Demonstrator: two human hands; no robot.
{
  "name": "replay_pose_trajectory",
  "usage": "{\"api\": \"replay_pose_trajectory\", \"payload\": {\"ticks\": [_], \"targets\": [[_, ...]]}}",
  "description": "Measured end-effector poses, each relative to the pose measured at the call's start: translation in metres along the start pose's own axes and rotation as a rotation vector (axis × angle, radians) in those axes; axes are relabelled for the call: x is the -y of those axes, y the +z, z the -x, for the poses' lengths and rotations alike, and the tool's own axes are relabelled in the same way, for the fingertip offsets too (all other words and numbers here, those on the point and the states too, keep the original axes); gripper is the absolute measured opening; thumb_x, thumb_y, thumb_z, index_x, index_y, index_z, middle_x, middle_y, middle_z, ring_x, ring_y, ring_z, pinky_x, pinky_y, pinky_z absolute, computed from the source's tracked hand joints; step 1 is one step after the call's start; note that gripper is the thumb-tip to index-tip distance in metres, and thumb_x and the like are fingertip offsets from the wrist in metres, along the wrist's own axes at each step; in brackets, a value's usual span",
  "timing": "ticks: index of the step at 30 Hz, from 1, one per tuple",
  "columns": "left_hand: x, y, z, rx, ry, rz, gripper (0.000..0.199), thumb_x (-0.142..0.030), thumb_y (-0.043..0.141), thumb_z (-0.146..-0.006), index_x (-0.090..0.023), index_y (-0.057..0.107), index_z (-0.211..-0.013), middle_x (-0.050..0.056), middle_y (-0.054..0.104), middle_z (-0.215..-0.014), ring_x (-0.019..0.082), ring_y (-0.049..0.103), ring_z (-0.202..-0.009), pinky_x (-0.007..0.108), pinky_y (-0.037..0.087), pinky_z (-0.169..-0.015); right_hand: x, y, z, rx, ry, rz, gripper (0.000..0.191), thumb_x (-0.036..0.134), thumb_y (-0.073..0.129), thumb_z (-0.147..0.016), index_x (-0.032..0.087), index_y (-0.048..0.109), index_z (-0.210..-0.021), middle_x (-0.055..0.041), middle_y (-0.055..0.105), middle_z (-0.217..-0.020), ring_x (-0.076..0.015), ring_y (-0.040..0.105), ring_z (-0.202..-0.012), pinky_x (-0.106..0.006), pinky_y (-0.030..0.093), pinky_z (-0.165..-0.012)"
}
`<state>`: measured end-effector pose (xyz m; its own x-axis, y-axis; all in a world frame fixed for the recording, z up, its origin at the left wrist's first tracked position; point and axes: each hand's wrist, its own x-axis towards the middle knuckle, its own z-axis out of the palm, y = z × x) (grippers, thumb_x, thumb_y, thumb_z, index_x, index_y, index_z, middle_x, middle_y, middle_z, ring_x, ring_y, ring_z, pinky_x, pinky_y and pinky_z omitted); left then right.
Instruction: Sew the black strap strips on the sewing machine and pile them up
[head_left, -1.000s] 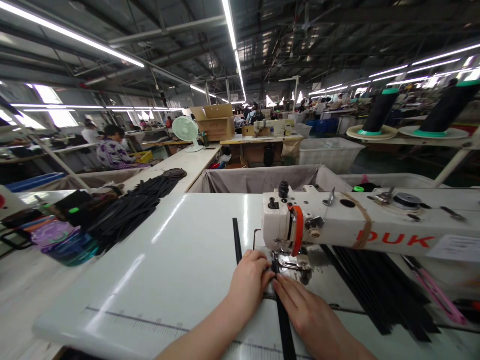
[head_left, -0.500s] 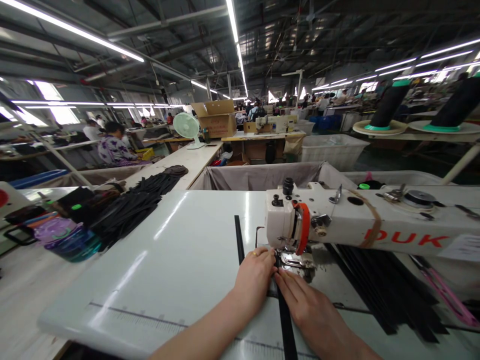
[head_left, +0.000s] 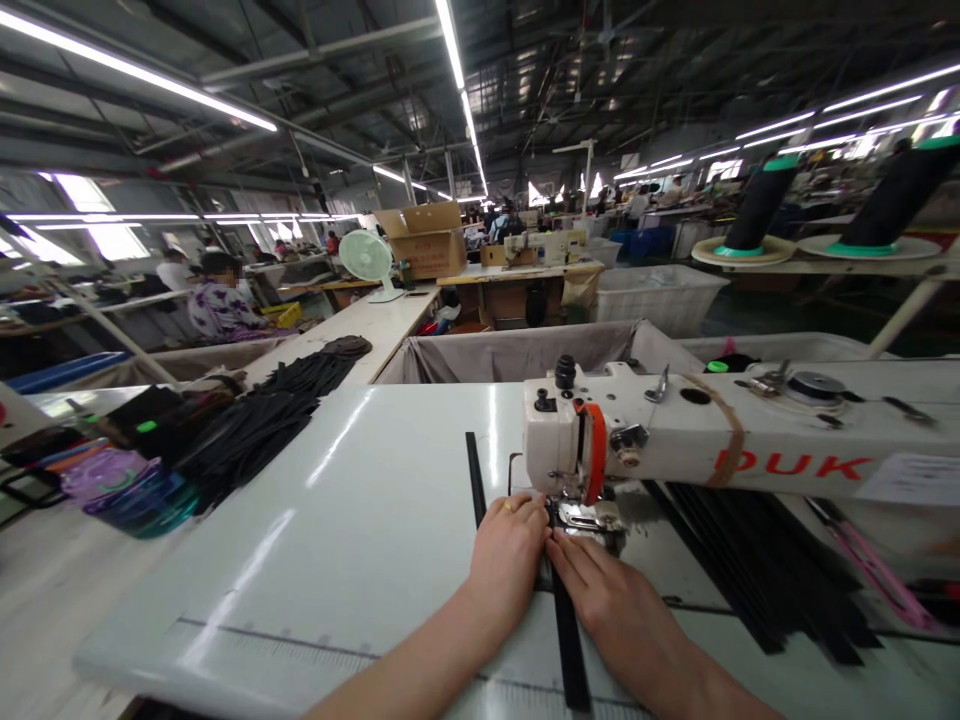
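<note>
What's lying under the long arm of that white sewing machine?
Long, flat black strips, fanned out, with a slim pink tool beside them; the white metal arm hides the strips' far ends.

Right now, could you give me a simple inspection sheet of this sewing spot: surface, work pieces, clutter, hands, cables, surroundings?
Surface: pale, glossy table, ruler scale near its front edge.
Work pieces: black strip at the sewing machine; more strips to its right.
Clutter: pink tool on the right, blue container on the left.
Hands: left hand and right hand, fingertips close together at the black strip; grip unclear.
Cables: nothing seen around the hands.
Surroundings: green fan, cardboard box, co-worker.
</note>
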<state>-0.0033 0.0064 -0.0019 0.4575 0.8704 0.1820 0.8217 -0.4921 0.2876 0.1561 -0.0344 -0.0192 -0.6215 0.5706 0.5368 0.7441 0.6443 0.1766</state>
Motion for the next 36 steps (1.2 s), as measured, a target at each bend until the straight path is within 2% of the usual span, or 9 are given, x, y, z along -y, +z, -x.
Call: {"api": "replay_pose_trajectory", "payload": {"ticks": [9, 13, 16, 20, 23, 29, 36], "targets": [[0.000, 0.001, 0.000, -0.059, 0.003, 0.002, 0.020, -0.014, 0.045, -0.095, -0.018, 0.063, -0.102, 0.006, 0.067, -0.117, 0.020, 0.055, -0.114, 0.036, 0.042, -0.099, -0.002, -0.005, -0.006, 0.068, 0.065, -0.106, 0.035, -0.003, 0.040, -0.084, 0.012, 0.060, -0.110, -0.0102, 0.065, -0.099, -0.0220, 0.063, -0.089, -0.034, 0.055, -0.078], [-0.002, -0.001, -0.003, -0.043, -0.005, -0.020, 0.019, -0.015, 0.046, -0.095, -0.019, 0.064, -0.096, 0.006, 0.067, -0.111, 0.021, 0.056, -0.109, 0.037, 0.043, -0.096, -0.009, -0.005, -0.006, 0.065, 0.087, -0.150, 0.032, -0.001, 0.044, -0.086, 0.013, 0.060, -0.111, -0.0087, 0.064, -0.096, -0.0214, 0.062, -0.090, -0.035, 0.053, -0.081], [-0.003, -0.002, -0.002, -0.027, 0.005, 0.003, 0.016, -0.015, 0.049, -0.094, -0.018, 0.063, -0.099, 0.005, 0.066, -0.113, 0.021, 0.055, -0.111, 0.037, 0.043, -0.096, -0.015, -0.010, -0.002, 0.069, 0.039, -0.256, 0.034, -0.001, 0.045, -0.084, 0.015, 0.061, -0.109, -0.0073, 0.063, -0.096, -0.0202, 0.060, -0.091, -0.035, 0.052, -0.084], [0.000, 0.001, 0.000, -0.035, 0.016, 0.048, 0.017, -0.015, 0.052, -0.092, -0.017, 0.062, -0.105, 0.006, 0.063, -0.122, 0.021, 0.052, -0.117, 0.038, 0.041, -0.102, -0.022, -0.021, 0.002, 0.161, 0.016, -0.470, 0.030, 0.003, 0.049, -0.082, 0.019, 0.065, -0.100, -0.0049, 0.063, -0.094, -0.0191, 0.058, -0.091, -0.033, 0.049, -0.085], [0.002, 0.004, 0.001, -0.039, 0.026, 0.062, 0.017, -0.015, 0.052, -0.092, -0.018, 0.063, -0.104, 0.007, 0.063, -0.123, 0.021, 0.052, -0.117, 0.040, 0.042, -0.102, -0.024, -0.028, 0.001, 0.196, 0.017, -0.542, 0.028, 0.005, 0.049, -0.082, 0.022, 0.067, -0.094, -0.0035, 0.063, -0.093, -0.0174, 0.057, -0.089, -0.031, 0.048, -0.083], [0.001, 0.002, 0.002, -0.041, 0.044, 0.071, 0.020, -0.014, 0.051, -0.092, -0.019, 0.062, -0.108, 0.007, 0.062, -0.125, 0.022, 0.052, -0.118, 0.040, 0.042, -0.102, -0.026, -0.025, -0.002, 0.164, 0.048, -0.537, 0.030, 0.004, 0.047, -0.082, 0.021, 0.068, -0.096, -0.0040, 0.065, -0.093, -0.0174, 0.058, -0.092, -0.032, 0.047, -0.087], [0.000, 0.000, 0.002, -0.015, 0.038, 0.076, 0.018, -0.015, 0.052, -0.092, -0.017, 0.063, -0.105, 0.008, 0.063, -0.121, 0.022, 0.052, -0.117, 0.041, 0.043, -0.102, -0.032, -0.011, -0.002, 0.140, 0.054, -0.386, 0.037, 0.005, 0.049, -0.081, 0.017, 0.063, -0.113, -0.0077, 0.066, -0.104, -0.0219, 0.059, -0.097, -0.040, 0.049, -0.090]]}}
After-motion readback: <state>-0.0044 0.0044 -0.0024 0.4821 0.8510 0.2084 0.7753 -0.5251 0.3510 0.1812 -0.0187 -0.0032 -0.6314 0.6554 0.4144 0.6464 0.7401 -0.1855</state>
